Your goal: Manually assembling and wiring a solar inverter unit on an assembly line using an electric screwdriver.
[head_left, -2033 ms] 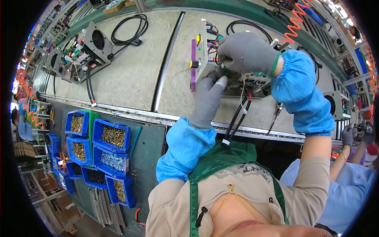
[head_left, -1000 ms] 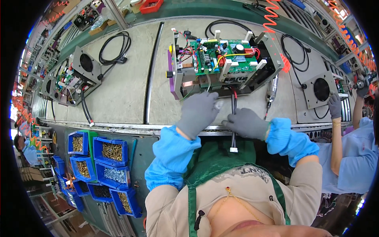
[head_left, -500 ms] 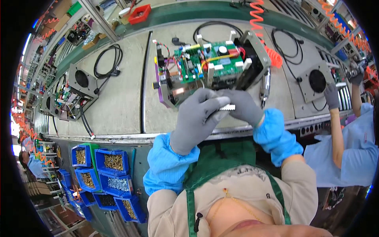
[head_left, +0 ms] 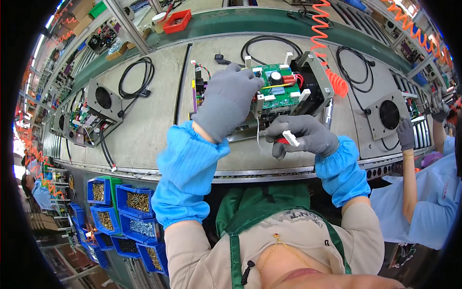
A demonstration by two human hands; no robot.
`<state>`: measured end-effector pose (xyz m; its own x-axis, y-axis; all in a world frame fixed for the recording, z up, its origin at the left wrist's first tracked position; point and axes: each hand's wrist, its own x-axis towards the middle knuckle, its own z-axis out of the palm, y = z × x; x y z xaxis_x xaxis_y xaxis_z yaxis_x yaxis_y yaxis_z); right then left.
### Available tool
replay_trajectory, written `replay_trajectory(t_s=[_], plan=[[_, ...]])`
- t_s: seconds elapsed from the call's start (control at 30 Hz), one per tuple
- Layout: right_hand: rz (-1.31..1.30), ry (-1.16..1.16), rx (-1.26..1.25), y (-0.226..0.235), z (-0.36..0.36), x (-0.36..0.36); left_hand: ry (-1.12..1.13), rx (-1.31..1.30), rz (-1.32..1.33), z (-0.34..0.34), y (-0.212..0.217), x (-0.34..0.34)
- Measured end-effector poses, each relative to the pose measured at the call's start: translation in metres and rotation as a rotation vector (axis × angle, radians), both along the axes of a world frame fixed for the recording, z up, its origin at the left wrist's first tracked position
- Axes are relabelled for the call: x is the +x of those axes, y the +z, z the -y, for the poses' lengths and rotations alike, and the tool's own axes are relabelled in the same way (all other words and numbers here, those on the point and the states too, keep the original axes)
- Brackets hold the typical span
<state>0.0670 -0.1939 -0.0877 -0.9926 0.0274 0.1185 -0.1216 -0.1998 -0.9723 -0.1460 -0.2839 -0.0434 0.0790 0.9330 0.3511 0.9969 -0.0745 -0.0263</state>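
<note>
Bench, two hands in grey gloves. Left hand [head_left: 227, 98] lies over the left end of the green circuit board [head_left: 284, 88], fingers bent down toward it. Fingertips hidden behind the hand; cannot tell whether they pinch anything.

Right hand [head_left: 308, 134] sits just near of the board, thumb and fingers curled, pinching the red wires [head_left: 283, 140] close behind a white plug [head_left: 290, 138]. Plug juts clear of the fingers. A thin white wire [head_left: 258, 132] hangs from the board's near edge, just left of the right hand's fingertips.

Board lies flat atop an open machine [head_left: 318, 70], central on the workbench [head_left: 149, 123], fan at its right end. Metal tool [head_left: 328, 111] just right of it, partly hidden. Far side: looped black cable [head_left: 260, 38]; orange coiled hose [head_left: 319, 36] hangs at the far right corner.

Second machine [head_left: 103, 113] well to the left, third machine [head_left: 374, 115] to the right, with a co-worker's gloved hand [head_left: 405, 134] beside it. Near left: blue bins [head_left: 134, 212] of screws. Far left: red tray [head_left: 180, 27].
</note>
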Motion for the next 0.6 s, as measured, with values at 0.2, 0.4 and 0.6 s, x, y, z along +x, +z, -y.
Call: replay_trajectory(t_s=[0.2, 0.4, 0.6], plan=[[-0.037, 0.032, -0.026, -0.009, -0.008, -0.006, 0.192, 0.013, 0.233, -0.024, -0.001, -0.014], [0.094, -0.112, 0.102, 0.003, -0.002, -0.016, 0.227, 0.052, 0.385, -0.024, -0.001, -0.002], [-0.111, -0.052, 0.115, 0.001, 0.002, -0.026, 0.267, -0.134, 0.250, -0.012, 0.007, 0.011]])
